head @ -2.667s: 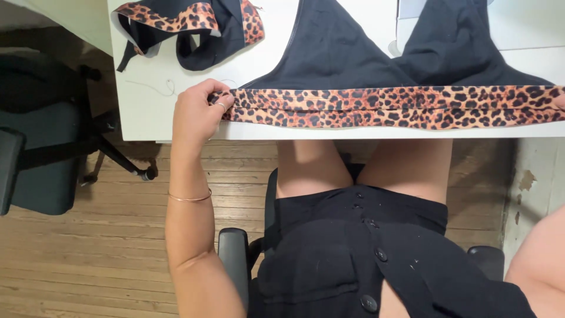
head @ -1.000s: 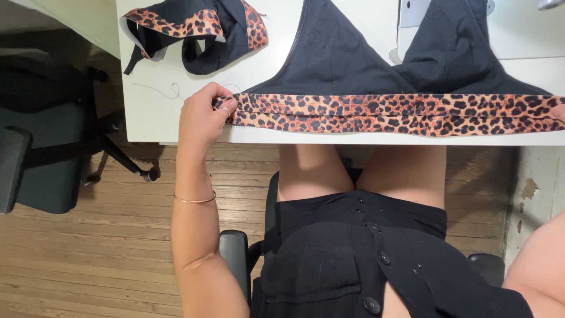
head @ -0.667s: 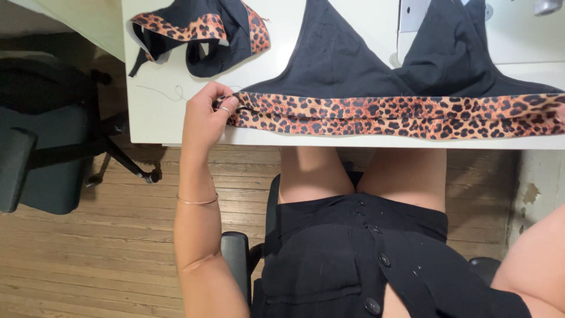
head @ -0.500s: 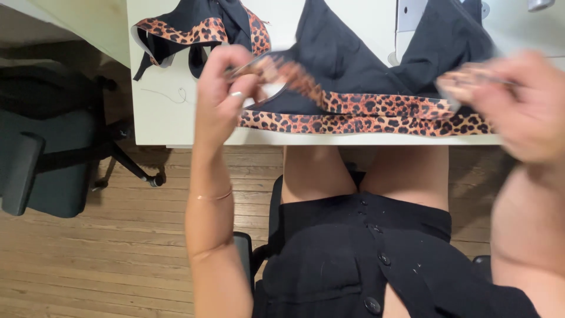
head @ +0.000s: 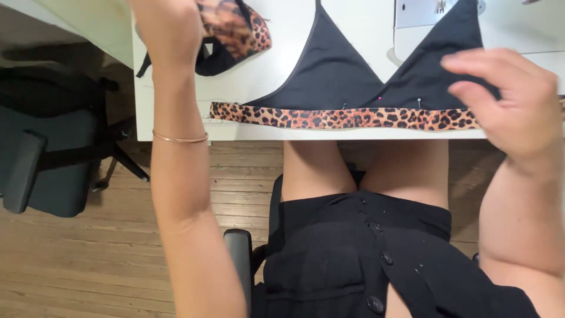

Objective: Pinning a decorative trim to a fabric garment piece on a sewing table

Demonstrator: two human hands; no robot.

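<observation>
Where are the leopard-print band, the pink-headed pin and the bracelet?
leopard-print band (head: 329, 116): head view, middle of the strip along the table edge.
pink-headed pin (head: 379, 99): head view, its head.
bracelet (head: 180, 139): head view, front of the bangle.

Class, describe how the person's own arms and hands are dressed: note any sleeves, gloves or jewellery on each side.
Both arms are bare, with no sleeves or gloves. The left arm wears a thin bangle at the wrist. The right hand and left hand show no rings that can be made out.

A sewing workroom is indicated: a white sewing machine (head: 471, 17) on a white bench (head: 176, 112), pinned fabric (head: 353, 88), an office chair (head: 53, 159), wooden floor (head: 88, 259).
</observation>
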